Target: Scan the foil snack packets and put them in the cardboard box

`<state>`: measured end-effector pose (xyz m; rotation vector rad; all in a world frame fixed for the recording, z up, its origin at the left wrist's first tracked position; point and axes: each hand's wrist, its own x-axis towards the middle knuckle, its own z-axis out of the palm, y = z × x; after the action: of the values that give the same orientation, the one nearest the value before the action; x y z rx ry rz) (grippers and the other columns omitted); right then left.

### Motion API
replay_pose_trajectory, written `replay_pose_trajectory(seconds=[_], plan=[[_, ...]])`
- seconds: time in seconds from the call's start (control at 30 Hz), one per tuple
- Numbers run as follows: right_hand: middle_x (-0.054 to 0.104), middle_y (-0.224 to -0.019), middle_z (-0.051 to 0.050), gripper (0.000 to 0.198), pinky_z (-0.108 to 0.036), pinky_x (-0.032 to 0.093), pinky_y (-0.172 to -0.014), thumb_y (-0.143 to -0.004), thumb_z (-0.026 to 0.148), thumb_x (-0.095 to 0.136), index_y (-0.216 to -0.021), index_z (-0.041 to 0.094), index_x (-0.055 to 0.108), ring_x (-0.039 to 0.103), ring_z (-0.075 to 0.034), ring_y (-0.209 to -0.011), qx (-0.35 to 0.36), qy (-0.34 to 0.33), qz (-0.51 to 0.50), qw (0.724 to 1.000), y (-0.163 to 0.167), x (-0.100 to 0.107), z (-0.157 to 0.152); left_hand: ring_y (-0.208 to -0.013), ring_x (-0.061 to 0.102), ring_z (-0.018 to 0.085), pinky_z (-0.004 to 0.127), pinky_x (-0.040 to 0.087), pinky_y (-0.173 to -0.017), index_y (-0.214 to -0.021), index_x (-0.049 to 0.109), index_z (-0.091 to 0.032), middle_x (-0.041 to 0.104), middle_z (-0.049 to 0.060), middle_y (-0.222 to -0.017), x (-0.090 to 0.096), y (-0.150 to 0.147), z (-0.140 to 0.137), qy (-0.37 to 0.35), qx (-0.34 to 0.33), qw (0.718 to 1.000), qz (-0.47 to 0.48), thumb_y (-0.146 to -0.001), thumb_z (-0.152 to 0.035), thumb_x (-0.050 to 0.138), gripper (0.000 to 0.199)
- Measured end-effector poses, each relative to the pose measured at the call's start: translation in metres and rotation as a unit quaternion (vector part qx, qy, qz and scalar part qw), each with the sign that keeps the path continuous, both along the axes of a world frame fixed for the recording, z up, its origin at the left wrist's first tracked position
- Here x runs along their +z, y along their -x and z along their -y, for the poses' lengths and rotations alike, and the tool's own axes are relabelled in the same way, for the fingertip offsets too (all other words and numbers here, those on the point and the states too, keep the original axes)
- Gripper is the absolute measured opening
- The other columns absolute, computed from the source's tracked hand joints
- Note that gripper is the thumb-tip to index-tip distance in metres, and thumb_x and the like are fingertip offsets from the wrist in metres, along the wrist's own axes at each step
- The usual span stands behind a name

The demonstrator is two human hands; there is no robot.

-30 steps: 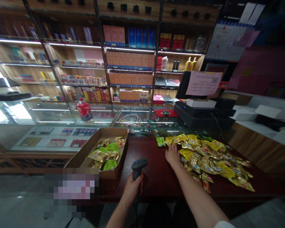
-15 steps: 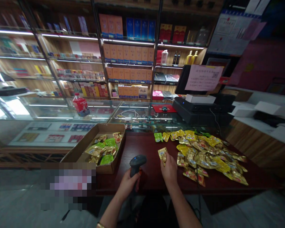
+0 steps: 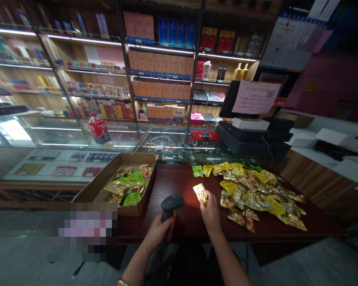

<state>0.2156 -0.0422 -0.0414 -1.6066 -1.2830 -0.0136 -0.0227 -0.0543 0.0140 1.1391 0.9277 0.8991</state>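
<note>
My left hand [image 3: 158,232] is wrapped round the handle of a black barcode scanner [image 3: 172,201], whose head tilts toward the right. Bright light falls on a gold snack packet [image 3: 199,192], which my right hand [image 3: 211,212] pinches by its lower right side, above the dark red table [image 3: 179,178]. To the right of that hand lies a spread pile of gold and yellow snack packets [image 3: 250,194]. On the left, an open cardboard box [image 3: 146,198] holds several gold and green packets [image 3: 128,184].
Behind the table runs a glass display counter [image 3: 173,139] with a red bottle [image 3: 98,128], a mouse [image 3: 205,136] and a cash drawer [image 3: 250,139] on it. A black cable [image 3: 246,238] hangs over the table's front edge. Shelves of boxed goods stand farther back.
The packet in my right hand has tilted and moved slightly left, and it is now brightly lit. My left hand still holds the scanner. The view has shifted a little.
</note>
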Motion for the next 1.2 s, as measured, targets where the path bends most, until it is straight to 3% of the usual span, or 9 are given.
replay_pose_trajectory(seconds=[0.47, 1.0, 1.1, 1.2], plan=[[0.065, -0.124, -0.015, 0.043, -0.048, 0.054, -0.101, -0.085, 0.017, 0.051, -0.127, 0.020, 0.056, 0.063, -0.029, -0.117, 0.026, 0.011, 0.008, 1.000, 0.002, 0.002, 0.002, -0.034, 0.045, 0.009, 0.019, 0.036, -0.036, -0.078, 0.060, -0.018, 0.053, -0.006, -0.048, -0.001, 0.002, 0.000, 0.009, -0.013, 1.000, -0.003, -0.073, -0.046, 0.076, 0.033], [0.068, -0.124, -0.012, 0.036, -0.048, 0.052, -0.107, -0.089, 0.017, 0.053, -0.124, 0.023, 0.061, 0.064, -0.026, -0.119, 0.137, 0.001, 0.016, 0.990, 0.011, 0.013, 0.010, -0.035, 0.046, 0.010, 0.020, 0.037, -0.035, -0.083, 0.060, -0.018, 0.053, -0.006, -0.047, 0.000, 0.001, -0.001, 0.008, -0.007, 1.000, -0.006, -0.074, -0.049, 0.075, 0.035], [0.068, -0.127, -0.013, 0.039, -0.048, 0.051, -0.107, -0.087, 0.024, 0.058, -0.126, 0.023, 0.061, 0.064, -0.027, -0.119, 0.113, 0.010, -0.025, 0.993, 0.006, 0.007, 0.008, -0.035, 0.046, 0.010, 0.021, 0.038, -0.035, -0.090, 0.062, -0.017, 0.054, -0.007, -0.050, 0.000, 0.001, -0.002, 0.011, -0.005, 1.000, 0.000, -0.074, -0.050, 0.076, 0.039], [0.070, -0.123, -0.015, 0.052, -0.048, 0.054, -0.100, -0.078, 0.035, 0.069, -0.127, 0.020, 0.060, 0.068, -0.030, -0.113, 0.032, 0.023, -0.135, 0.990, -0.006, 0.003, -0.001, -0.036, 0.047, 0.011, 0.021, 0.038, -0.035, -0.101, 0.063, -0.015, 0.054, -0.007, -0.052, -0.002, 0.001, -0.004, 0.026, 0.003, 1.000, 0.007, -0.075, -0.051, 0.076, 0.046]])
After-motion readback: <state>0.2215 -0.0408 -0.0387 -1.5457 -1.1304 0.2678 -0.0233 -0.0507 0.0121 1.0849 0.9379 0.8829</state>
